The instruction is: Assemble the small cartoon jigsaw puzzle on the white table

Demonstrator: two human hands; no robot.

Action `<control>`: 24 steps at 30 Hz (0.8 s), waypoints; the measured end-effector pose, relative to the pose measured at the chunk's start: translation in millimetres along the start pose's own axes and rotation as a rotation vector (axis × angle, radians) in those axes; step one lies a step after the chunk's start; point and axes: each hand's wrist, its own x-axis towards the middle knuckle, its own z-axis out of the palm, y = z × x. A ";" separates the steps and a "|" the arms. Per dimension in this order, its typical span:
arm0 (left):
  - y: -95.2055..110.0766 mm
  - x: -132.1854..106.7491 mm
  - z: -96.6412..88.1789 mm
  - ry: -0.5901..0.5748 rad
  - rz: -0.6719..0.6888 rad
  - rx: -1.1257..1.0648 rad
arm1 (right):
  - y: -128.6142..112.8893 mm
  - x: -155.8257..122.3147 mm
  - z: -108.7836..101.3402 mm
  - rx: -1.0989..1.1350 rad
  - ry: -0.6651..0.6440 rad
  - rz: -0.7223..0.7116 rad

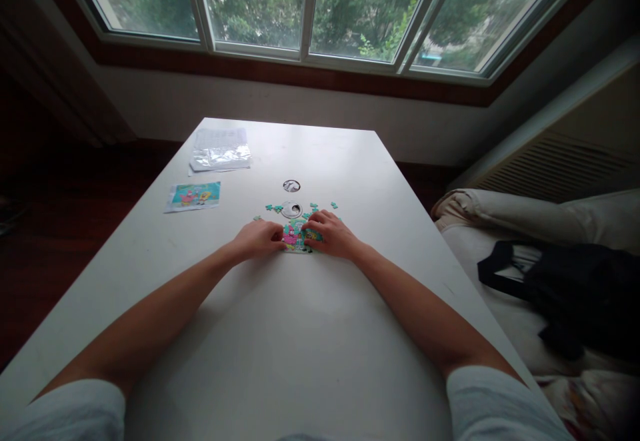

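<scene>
A small, partly assembled jigsaw puzzle [293,235], with pink, green and yellow cartoon figures, lies flat on the white table between my hands. My left hand [259,238] is closed, its thumb and curled forefinger at the puzzle's left edge. Over the right part of the puzzle, my right hand [333,233] bends its fingers down onto the pieces and hides some of them. Several loose teal jigsaw pieces [274,208] lie just beyond the puzzle, some close to my right fingers. Among them sits a round silvery disc or lid [292,209].
The white table [280,341] has a round hole-like disc [291,186] farther back. A printed cartoon picture [196,195] and a clear plastic packet with papers [221,150] lie at the left. A pale sofa [465,241] with dark clothing [580,294] stands right of the table.
</scene>
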 end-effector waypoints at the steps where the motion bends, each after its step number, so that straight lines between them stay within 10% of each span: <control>1: 0.4 -0.1 0.4 0.000 -0.004 0.008 | -0.1 0.1 -0.3 0.000 0.000 0.000; 16: -30.6 -0.8 -47.1 0.144 -0.262 0.295 | -0.2 0.4 -0.6 0.019 -0.003 -0.003; 24: -23.9 -0.3 -33.4 0.147 -0.294 0.373 | -1.6 0.8 -2.4 0.025 -0.004 -0.004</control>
